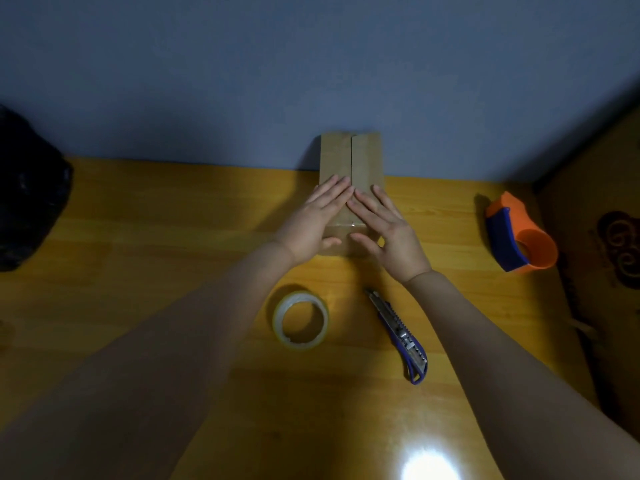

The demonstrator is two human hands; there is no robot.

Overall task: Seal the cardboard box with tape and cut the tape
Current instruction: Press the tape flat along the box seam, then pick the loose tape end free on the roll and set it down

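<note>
A small brown cardboard box [349, 157] stands at the far edge of the wooden table, against the wall, its two top flaps meeting along a centre seam. My left hand [317, 220] lies flat on the left flap and my right hand [388, 230] lies flat on the right flap, fingers together, fingertips almost touching at the seam. A shiny strip of clear tape shows on the box's near edge between my thumbs. A roll of clear tape [300, 320] lies flat on the table near me. A blue utility knife [400, 336] lies to its right, blade end pointing away.
An orange and blue tape dispenser [519, 233] sits at the right of the table [138, 237]. A black bag [27, 192] fills the far left. A dark patterned board [613, 254] leans along the right edge. A bright light reflection shows on the near table surface.
</note>
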